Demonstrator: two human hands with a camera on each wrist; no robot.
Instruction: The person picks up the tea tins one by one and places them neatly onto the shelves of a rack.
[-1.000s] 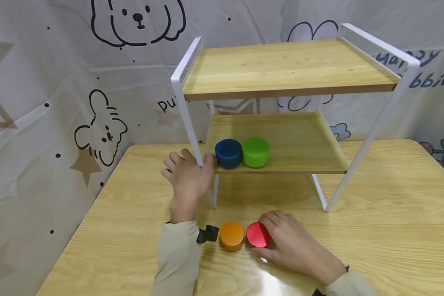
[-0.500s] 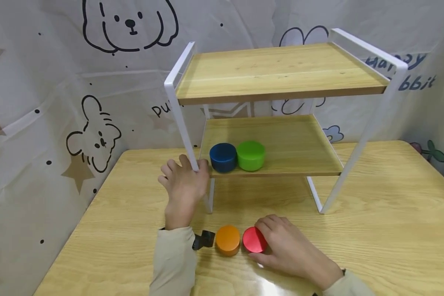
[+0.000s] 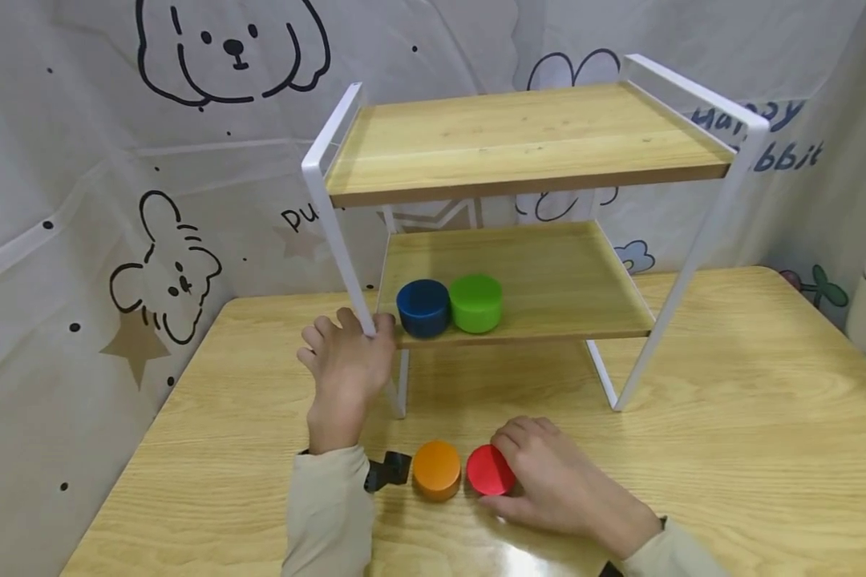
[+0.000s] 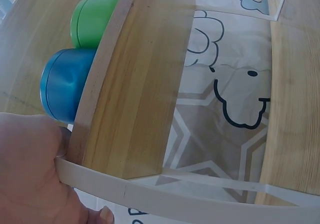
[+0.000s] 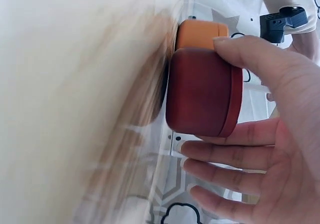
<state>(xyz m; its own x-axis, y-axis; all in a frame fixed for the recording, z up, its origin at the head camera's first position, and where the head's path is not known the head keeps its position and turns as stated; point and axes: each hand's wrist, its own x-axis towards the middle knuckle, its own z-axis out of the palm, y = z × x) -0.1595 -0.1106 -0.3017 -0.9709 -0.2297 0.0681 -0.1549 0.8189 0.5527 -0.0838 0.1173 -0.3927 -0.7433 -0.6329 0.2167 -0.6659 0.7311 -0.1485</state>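
My left hand [image 3: 350,369] grips the left front leg of a two-tier rack [image 3: 534,148], its thumb at the lower shelf's corner. Close to that thumb, a blue round tin [image 3: 423,308] sits on the lower shelf against a green round tin [image 3: 476,304]; the left wrist view also shows the blue tin [image 4: 70,84] and the green tin [image 4: 95,21]. On the table, my right hand [image 3: 548,481] holds a red lidded round tin [image 3: 490,470] between thumb and index finger. In the right wrist view the other fingers [image 5: 227,156] extend past the red tin [image 5: 200,91].
An orange round tin [image 3: 436,470] stands on the table [image 3: 209,449], just left of the red one with a small gap. The rack's white metal frame [image 3: 671,304] rises in front of a printed cloth backdrop [image 3: 274,160]. A black wrist camera [image 3: 390,471] sits beside the orange tin.
The head view has shifted, so the whole scene sits a little further left. Both hands keep their holds, and the tins show no clear movement on the table or shelf.
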